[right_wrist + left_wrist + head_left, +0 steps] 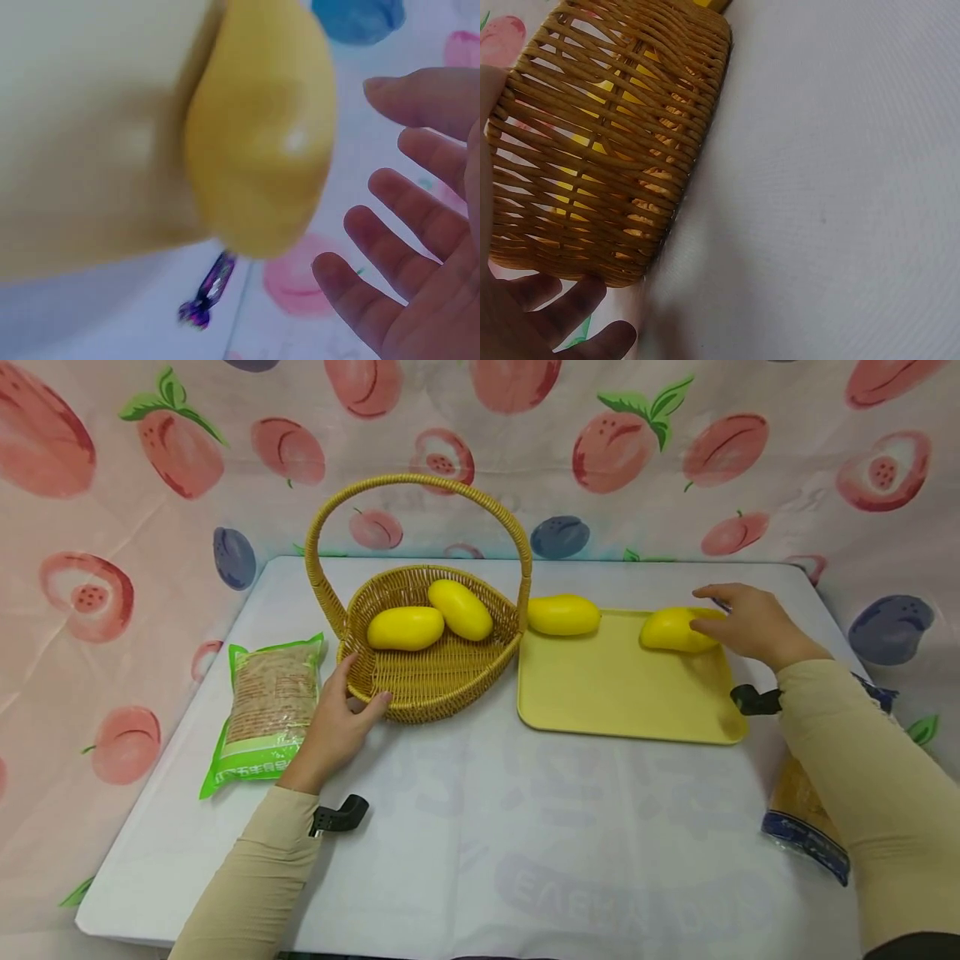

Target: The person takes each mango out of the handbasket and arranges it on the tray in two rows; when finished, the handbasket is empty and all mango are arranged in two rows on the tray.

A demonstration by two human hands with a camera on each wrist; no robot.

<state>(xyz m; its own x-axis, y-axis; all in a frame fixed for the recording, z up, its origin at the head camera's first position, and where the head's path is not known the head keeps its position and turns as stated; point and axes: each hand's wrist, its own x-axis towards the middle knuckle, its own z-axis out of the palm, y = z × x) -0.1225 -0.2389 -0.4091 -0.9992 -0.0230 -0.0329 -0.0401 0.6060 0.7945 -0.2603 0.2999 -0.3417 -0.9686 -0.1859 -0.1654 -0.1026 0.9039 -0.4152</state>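
A wicker basket (pixel 431 710) with a tall arched handle holds two yellow mangoes, a left one (pixel 406 628) and a right one (pixel 461 610). My left hand (pixel 335 727) rests at its near left side, thumb and fingers spread around the woven wall (pixel 607 150). On the right, my right hand (pixel 757 622) reaches over the far right corner of a yellow tray (pixel 622 693), beside a mango (pixel 675 631). In the right wrist view its fingers (pixel 390 232) are spread, with a gap to that mango (pixel 262 135). Another mango (pixel 564 615) lies at the tray's far left corner.
A green-edged clear food bag (pixel 273 710) lies left of the basket. Another bag with blue ends (pixel 806 814) lies under the right forearm. A small purple shiny wrapper (pixel 208 292) shows past the tray. Fruit-print cloth (pixel 487 452) hangs behind the white table.
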